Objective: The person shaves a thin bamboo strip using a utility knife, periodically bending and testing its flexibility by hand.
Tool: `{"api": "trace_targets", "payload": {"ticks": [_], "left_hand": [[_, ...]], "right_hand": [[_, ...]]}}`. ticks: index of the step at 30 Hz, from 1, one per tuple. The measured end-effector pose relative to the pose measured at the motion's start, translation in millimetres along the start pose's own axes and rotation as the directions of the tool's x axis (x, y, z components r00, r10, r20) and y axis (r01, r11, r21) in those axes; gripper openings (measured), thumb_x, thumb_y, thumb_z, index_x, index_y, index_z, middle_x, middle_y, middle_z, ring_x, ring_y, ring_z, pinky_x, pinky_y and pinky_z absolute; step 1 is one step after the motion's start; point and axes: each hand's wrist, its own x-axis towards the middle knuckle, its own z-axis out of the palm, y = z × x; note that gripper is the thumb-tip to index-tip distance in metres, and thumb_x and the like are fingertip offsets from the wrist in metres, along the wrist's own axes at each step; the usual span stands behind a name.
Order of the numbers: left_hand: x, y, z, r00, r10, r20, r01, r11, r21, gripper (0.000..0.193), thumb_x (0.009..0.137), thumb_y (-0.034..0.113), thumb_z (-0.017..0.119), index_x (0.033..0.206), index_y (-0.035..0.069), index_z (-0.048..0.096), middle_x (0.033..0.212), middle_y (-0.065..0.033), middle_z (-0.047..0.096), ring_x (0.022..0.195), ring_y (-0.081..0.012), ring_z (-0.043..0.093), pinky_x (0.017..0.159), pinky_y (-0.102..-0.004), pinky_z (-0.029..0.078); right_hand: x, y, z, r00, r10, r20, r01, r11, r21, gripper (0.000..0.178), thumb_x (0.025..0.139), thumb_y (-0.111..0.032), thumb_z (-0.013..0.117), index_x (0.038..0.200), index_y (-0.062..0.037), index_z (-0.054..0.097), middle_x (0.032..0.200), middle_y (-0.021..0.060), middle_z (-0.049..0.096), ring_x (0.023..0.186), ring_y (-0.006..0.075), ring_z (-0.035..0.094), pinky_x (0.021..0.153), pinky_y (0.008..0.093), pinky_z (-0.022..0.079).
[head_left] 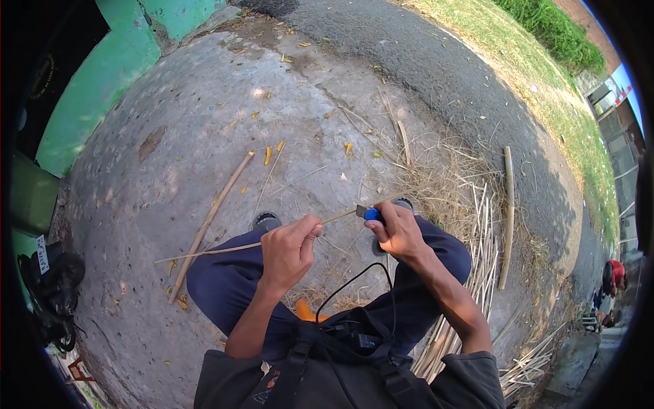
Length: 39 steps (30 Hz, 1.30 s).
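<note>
A long thin strip that looks like bamboo (204, 254) runs slantwise across my lap, its left end low and its right end higher. My left hand (289, 249) is closed round the strip near its middle. In my right hand (403, 237) is a small blue-handled blade (372, 214), pressed against the strip with the thumb beside it. The strip passes under the blade and on beyond that hand. Fingers of the right hand partly hide the tool's handle.
Pale curled shavings (446, 167) lie ahead on the right, next to a bundle of split strips (480, 266). One pole (507, 218) lies farther right, another (211, 225) to my left. An orange object (306, 311) shows between my legs. A person (616, 274) is far right.
</note>
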Motion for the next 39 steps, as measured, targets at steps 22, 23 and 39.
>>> {"api": "trace_targets", "payload": {"ticks": [22,23,39], "left_hand": [[-1.4,-4.1,-14.4,0.993,-0.058,0.1,0.063,0.997,-0.049,0.016,0.103,0.019,0.063,0.09,0.01,0.062,0.067,-0.0105,0.065,0.062,-0.0355,0.066,0.054,-0.042,0.045],[-2.4,-4.8,-13.1,0.993,-0.059,0.099,0.064,0.997,-0.049,0.016,0.103,0.019,0.063,0.09,0.01,0.062,0.067,-0.0105,0.065,0.062,-0.0355,0.066,0.054,-0.042,0.045],[3.4,1.4,-12.2,0.988,-0.095,0.12,0.108,0.988,-0.107,0.024,0.105,0.02,0.059,0.087,0.005,0.062,0.07,-0.01,0.064,0.065,-0.0313,0.066,0.061,-0.039,0.046]], "right_hand": [[26.5,42.3,-75.3,0.583,0.528,-0.617,-0.075,0.792,0.606,0.037,0.118,-0.037,0.038,0.094,-0.0094,0.045,0.072,-0.0026,0.036,0.059,0.006,0.032,0.053,0.0232,0.028],[24.2,44.7,-75.3,0.575,0.52,-0.631,-0.047,0.792,0.609,0.037,0.117,-0.038,0.039,0.095,-0.0095,0.046,0.072,-0.0027,0.036,0.06,0.0061,0.033,0.053,0.023,0.028],[-4.6,9.0,-10.1,0.99,-0.07,-0.124,0.075,0.996,0.042,0.037,0.095,-0.03,0.078,0.107,0.0016,0.061,0.087,0.0173,0.063,0.073,0.0355,0.062,0.067,0.0421,0.05]]}}
